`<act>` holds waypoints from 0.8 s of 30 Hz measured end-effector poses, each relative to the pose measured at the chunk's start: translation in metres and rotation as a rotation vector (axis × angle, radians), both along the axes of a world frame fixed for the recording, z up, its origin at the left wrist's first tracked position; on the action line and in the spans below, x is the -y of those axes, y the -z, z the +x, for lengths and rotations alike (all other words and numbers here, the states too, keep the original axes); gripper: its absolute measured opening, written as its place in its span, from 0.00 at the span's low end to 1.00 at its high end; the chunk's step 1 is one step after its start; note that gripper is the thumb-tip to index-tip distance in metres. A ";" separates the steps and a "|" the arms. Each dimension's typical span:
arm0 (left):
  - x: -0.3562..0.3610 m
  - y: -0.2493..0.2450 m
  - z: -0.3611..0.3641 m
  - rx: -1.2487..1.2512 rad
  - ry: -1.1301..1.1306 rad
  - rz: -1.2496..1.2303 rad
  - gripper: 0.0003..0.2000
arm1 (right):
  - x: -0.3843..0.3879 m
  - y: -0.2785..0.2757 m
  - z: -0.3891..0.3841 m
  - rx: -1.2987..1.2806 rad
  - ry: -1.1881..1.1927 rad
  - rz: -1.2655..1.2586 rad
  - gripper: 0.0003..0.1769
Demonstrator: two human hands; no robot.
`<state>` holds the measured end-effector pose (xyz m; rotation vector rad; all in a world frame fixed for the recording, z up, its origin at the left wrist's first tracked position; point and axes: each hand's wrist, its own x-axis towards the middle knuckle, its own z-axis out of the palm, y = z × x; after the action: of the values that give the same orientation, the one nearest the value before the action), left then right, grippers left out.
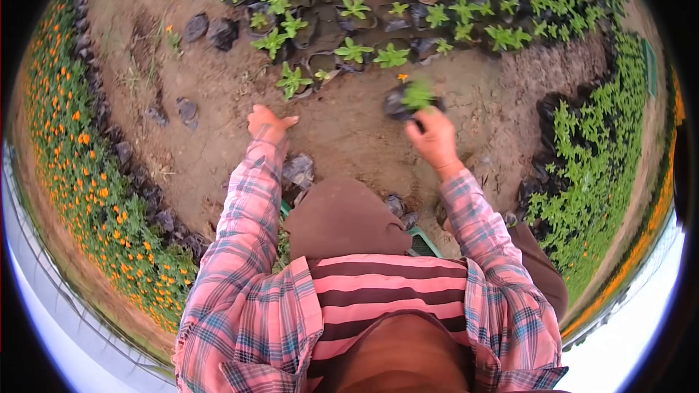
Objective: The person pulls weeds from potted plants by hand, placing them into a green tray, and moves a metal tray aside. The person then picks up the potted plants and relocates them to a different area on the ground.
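My right hand (435,138) is closed at the near edge of a black bag (397,105) with a small green seedling (418,94) in it; the seedling is blurred by motion. To the left, my left hand (268,122) is held low over bare soil with thumb and fingers apart, holding nothing. Just beyond it stands a potted seedling (293,81), the nearest of the bagged seedlings (352,51) in front of me. A small orange flower (403,76) lies behind the bag at my right hand.
Orange-flowered plants (87,167) line the left side. More green seedlings (597,175) fill the right. Loose dark bags (222,33) lie on the soil at upper left, and a crumpled bag (298,171) is beside my knee. A green crate (424,242) shows under me.
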<state>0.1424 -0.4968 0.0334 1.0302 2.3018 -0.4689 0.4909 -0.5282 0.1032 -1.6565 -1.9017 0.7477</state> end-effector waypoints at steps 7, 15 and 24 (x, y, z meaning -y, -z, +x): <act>-0.003 -0.013 0.007 -0.011 -0.033 -0.024 0.44 | -0.021 0.043 -0.102 0.143 -0.475 -0.059 0.11; -0.003 -0.031 0.018 -0.040 -0.042 0.039 0.43 | -0.031 0.020 -0.072 -0.215 0.053 -0.139 0.18; 0.000 -0.036 0.016 0.043 -0.145 0.021 0.40 | -0.102 -0.110 -0.187 -0.966 -0.156 -0.477 0.17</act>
<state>0.1583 -0.4968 0.0696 0.8667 2.3277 -0.3608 0.3043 -0.4257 0.2127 -1.0232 -1.1881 1.7696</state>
